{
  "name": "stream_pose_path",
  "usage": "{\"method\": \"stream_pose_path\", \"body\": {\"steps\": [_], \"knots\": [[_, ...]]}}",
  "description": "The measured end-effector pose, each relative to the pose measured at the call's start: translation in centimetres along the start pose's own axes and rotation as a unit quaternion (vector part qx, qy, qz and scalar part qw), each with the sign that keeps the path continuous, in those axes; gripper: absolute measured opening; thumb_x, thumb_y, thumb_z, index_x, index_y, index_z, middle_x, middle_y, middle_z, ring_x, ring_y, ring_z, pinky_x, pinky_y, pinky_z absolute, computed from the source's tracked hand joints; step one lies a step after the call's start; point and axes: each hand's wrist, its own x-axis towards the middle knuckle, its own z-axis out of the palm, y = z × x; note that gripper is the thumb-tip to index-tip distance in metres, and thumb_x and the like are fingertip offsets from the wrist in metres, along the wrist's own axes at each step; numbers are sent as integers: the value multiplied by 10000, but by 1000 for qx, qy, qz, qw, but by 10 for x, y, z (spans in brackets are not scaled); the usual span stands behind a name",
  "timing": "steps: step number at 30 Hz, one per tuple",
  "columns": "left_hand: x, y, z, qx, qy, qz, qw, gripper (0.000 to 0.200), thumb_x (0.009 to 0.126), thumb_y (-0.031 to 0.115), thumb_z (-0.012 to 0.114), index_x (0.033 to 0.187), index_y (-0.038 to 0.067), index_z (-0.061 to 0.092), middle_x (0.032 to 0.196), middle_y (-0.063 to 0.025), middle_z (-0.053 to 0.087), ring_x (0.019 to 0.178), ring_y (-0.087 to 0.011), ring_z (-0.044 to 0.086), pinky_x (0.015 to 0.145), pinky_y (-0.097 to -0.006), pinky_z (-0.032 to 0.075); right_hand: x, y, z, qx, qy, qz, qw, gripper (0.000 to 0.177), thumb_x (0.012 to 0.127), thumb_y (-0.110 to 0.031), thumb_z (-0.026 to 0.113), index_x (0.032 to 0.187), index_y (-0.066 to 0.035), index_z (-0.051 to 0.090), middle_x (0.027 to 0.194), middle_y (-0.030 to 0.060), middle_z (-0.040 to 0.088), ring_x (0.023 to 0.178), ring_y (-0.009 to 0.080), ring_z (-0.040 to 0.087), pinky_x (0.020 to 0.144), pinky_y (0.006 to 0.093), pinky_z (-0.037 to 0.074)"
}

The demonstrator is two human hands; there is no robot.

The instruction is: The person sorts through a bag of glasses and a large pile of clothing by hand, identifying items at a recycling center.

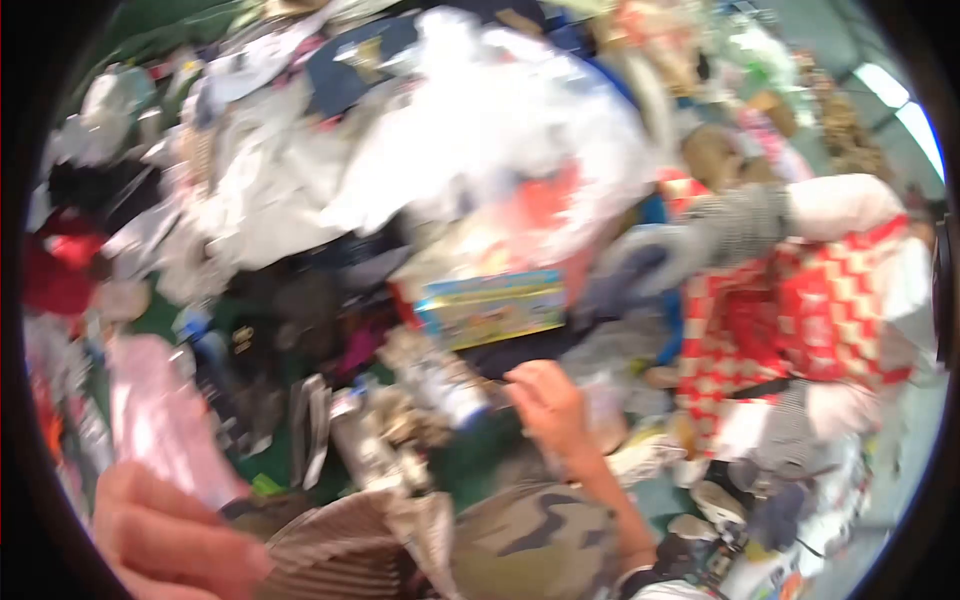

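Observation:
My right hand (552, 405) is in the middle of the pile, its fingers curled together. Whatever they may hold is too blurred to make out. Just above it lies a colourful box (495, 308) in yellow and blue. A crumpled item in clear and blue plastic (450, 390) is to its left. Low at the left edge is my left hand (175, 535), smeared by motion, near a pink cloth or bag (165, 410). Camouflage-patterned fabric (535, 540) and brown striped fabric (340, 550) lie between my hands.
A large heap of white plastic bags (490, 120) fills the upper middle. Across on the right is another person in a red-and-cream checked garment (820, 310), with a gloved hand (640, 260) reaching into the pile. Several shoes (715, 505) lie at lower right.

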Motion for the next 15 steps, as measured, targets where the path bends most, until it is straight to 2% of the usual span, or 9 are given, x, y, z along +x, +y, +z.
{"method": "stream_pose_path", "body": {"steps": [1,3,6,8,10,11,12,13,15], "knots": [[1,8,-18,39,-99,-26,994,484,928,267,489,1305,88,243,991,-159,572,691,-261,548,610,-314,446,7,-14,-14,49,3,14,999,167,766,-62,660,925,-40,614,905,100,607,835,257,598,715,333,502],[18,15,-16,91,-227,-109,964,482,921,384,462,1209,7,377,954,-209,587,524,-243,516,473,-350,444,16,-36,-41,105,0,23,994,135,805,-81,651,927,-33,619,917,98,613,855,241,601,717,319,496],[18,12,10,141,-245,-156,946,582,904,466,435,1289,32,393,952,-194,583,552,-234,513,504,-332,437,30,-74,-97,199,-9,25,980,191,762,-35,688,944,-22,629,905,99,632,775,209,621,673,293,493],[5,-29,13,-41,-196,10,980,597,902,472,437,1269,4,391,865,-193,585,555,-224,514,531,-305,441,35,-96,-128,197,57,-59,977,159,787,-47,651,943,-40,626,900,114,621,759,208,614,585,288,480],[6,-12,3,-106,-164,73,978,605,901,475,437,1260,-10,389,821,-192,586,557,-219,514,545,-292,442,35,-118,-160,211,88,-117,966,101,801,-73,624,887,-21,615,879,155,626,754,255,628,559,298,488],[18,22,5,11,-159,-70,985,596,898,464,454,1257,-7,390,835,-195,586,536,-216,502,554,-295,438,35,-122,-156,282,155,-171,931,148,820,-151,608,871,-14,590,906,175,612,707,268,615,547,310,495],[19,31,5,27,-124,-87,988,584,899,456,454,1257,-1,390,840,-193,586,541,-217,505,552,-295,438,35,-126,-154,338,215,-231,887,226,838,-230,593,855,-6,566,933,195,598,659,282,602,535,321,502],[11,31,0,22,-85,-67,994,573,900,449,454,1256,5,391,844,-191,587,546,-218,508,551,-295,438,45,-137,-151,350,290,-287,843,244,848,-246,576,906,-12,533,859,162,562,578,252,563,486,329,486],[2,31,1,31,-46,-52,997,550,902,434,453,1254,16,392,854,-187,587,556,-220,513,548,-296,438,61,-166,-155,376,353,-310,799,109,795,-73,590,815,-27,493,703,100,488,508,244,528,435,341,462]]}}
